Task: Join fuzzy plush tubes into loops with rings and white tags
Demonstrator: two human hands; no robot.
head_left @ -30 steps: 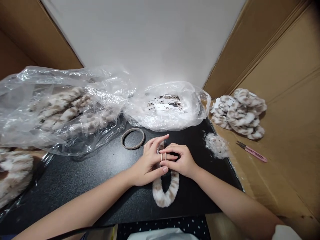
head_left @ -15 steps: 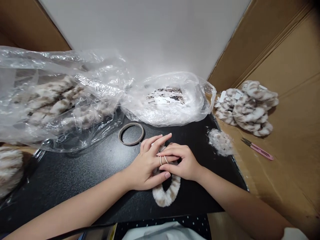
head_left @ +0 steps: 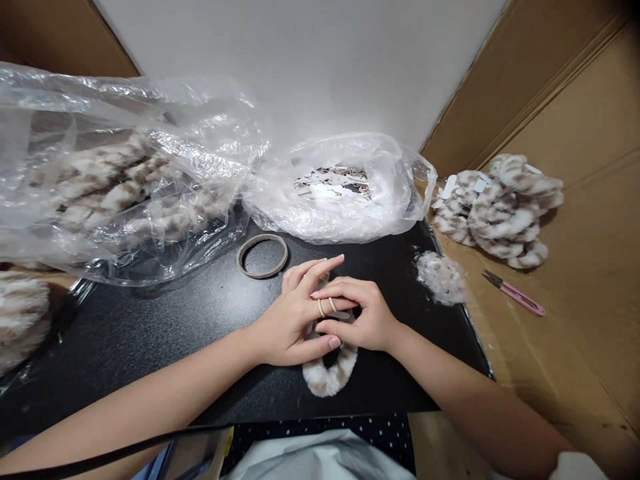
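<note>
A fluffy white-and-brown fabric loop [head_left: 327, 381] lies on the black tabletop near its front edge, its upper part mostly hidden under both hands. My left hand [head_left: 290, 320] rests over it with fingers stretched out. Two thin pale bands [head_left: 321, 307] circle one finger of my left hand. My right hand [head_left: 367, 317] closes around that same finger beside the bands, thumb below and fingers above. A bit of white shows between the fingers; what my right hand pinches, if anything, is hidden.
Behind the hands lies a grey-brown ring [head_left: 263, 275]. A clear bag of fluffy loops [head_left: 115, 180] is at left, another bag with white tags [head_left: 335, 183] at centre. To the right are fluff [head_left: 441, 279], pink-handled snips [head_left: 520, 299] and tagged loops [head_left: 505, 213].
The view has shifted slightly, so things sit a little higher. My right fingers have shifted slightly on the left hand's finger; the loop remains beneath.
</note>
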